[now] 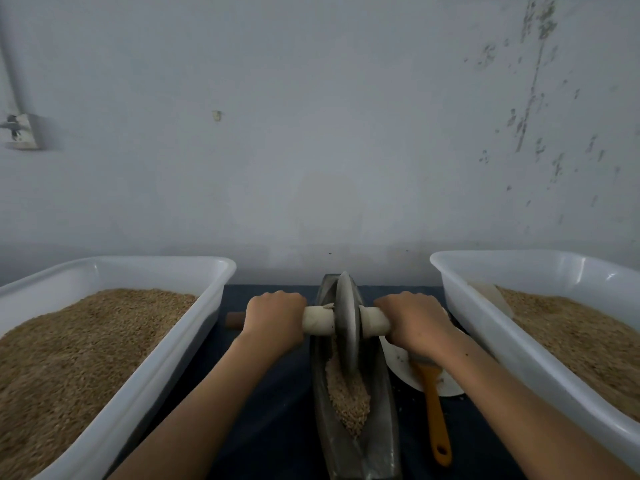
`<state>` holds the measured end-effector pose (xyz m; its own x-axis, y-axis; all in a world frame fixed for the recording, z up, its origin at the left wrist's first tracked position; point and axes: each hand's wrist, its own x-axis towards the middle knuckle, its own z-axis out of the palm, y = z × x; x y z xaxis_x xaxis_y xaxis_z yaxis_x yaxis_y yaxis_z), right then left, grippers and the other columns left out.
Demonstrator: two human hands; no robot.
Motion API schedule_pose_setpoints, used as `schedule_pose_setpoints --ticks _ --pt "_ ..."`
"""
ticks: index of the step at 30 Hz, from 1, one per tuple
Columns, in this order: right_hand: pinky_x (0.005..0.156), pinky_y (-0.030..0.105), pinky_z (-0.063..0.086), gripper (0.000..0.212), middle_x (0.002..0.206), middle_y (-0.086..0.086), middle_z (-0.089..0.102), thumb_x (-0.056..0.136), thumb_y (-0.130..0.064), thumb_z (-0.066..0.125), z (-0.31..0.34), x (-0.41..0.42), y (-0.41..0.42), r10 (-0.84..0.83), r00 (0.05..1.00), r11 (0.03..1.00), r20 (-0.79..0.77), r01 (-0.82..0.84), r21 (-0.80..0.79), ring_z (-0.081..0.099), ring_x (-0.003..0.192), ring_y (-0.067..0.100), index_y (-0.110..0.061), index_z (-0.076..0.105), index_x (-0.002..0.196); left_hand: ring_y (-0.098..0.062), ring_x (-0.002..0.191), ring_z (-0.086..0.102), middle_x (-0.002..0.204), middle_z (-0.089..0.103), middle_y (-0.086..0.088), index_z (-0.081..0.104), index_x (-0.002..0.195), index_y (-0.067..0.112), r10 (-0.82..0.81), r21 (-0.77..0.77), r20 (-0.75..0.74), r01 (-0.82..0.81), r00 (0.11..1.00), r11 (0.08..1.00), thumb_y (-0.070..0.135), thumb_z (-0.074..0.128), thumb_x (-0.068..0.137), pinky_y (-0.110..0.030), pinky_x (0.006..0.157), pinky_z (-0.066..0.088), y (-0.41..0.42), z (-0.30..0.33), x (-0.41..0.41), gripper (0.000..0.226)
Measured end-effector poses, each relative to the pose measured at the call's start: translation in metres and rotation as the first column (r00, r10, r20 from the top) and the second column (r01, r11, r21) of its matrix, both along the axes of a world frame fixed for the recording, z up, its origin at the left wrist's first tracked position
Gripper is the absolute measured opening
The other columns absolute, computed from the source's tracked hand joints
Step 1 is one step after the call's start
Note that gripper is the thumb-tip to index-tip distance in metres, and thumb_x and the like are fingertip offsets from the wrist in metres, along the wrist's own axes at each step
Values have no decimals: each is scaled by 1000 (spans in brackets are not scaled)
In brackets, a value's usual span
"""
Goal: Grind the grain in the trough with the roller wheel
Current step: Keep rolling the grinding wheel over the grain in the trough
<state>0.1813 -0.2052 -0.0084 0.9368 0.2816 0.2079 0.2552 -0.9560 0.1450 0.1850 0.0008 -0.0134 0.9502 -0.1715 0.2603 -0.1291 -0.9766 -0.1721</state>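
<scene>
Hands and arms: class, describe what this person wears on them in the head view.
Nothing shows on either: the left hand and right hand are bare, without gloves, rings or watch, and both forearms are uncovered, with no sleeve in view.

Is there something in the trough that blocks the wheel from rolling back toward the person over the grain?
Nothing visible does. The roller wheel stands in the trough, and only grain lies on its near side.
</scene>
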Motion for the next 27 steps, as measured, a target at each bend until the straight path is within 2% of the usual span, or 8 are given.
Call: schedule_pose_setpoints --ticks 3,5,10,14,18,22,25,27 --pt "70 31 38 14 99 0 64 89 -17 55 -5 0 2 -30 997 999 76 27 40 61 90 22 -25 53 100 -19 91 59 100 62 1 52 106 23 -38 -37 125 43 991 998 29 57 86 -29 67 34 1 -5 0 21" --pt "70 30 39 16 101 0 64 89 -18 56 -3 -2 1 -20 998 1000 55 18 22 60 91 21 -25 53 103 -19 91 59 101 62 1 53 107 23 -59 -23 100 62 993 998 30 57 86 -28 68 35 3 -5 1 22" --pt "65 26 39 27 101 1 64 83 -21 65 14 -9 -1 17 981 995 -193 -34 -89 58 83 16 -20 59 110 -16 82 58 101 66 -2 59 107 17 -61 -42 -326 50 944 998 30 70 77 -28 69 42 9 10 -1 35" --pt "55 23 37 29 92 0 62 80 -22 69 20 -12 0 0 944 995 -330 -34 -96 58 79 16 -19 60 107 -9 57 57 69 65 2 59 77 18 -105 -123 -504 48 858 991 23 71 76 -22 57 42 11 13 -2 13" --pt "62 27 39 19 96 1 65 83 -18 63 11 -7 0 -6 986 998 -169 -6 -68 60 82 18 -20 59 101 -16 79 55 93 63 1 58 104 20 -37 -23 -236 32 971 999 30 68 78 -29 67 39 6 8 0 29" --pt "70 31 41 12 98 -1 63 89 -17 55 -6 -1 2 -32 995 999 97 29 36 58 85 20 -24 50 97 -20 90 59 99 62 0 53 105 22 -40 -22 119 43 992 999 27 56 87 -29 67 35 1 -6 3 20" --pt "71 32 41 12 99 0 64 90 -18 55 -7 0 1 -30 994 999 108 25 48 59 89 22 -25 49 98 -19 89 60 98 63 1 52 105 23 -75 -27 175 81 982 996 29 55 87 -28 67 35 3 -9 3 19" --pt "70 30 38 14 103 1 64 89 -19 56 0 -2 0 -10 1000 1000 17 10 -10 60 91 21 -24 52 102 -19 92 60 102 63 0 54 107 23 -91 -8 77 92 993 996 30 58 85 -29 69 36 6 -5 3 23"
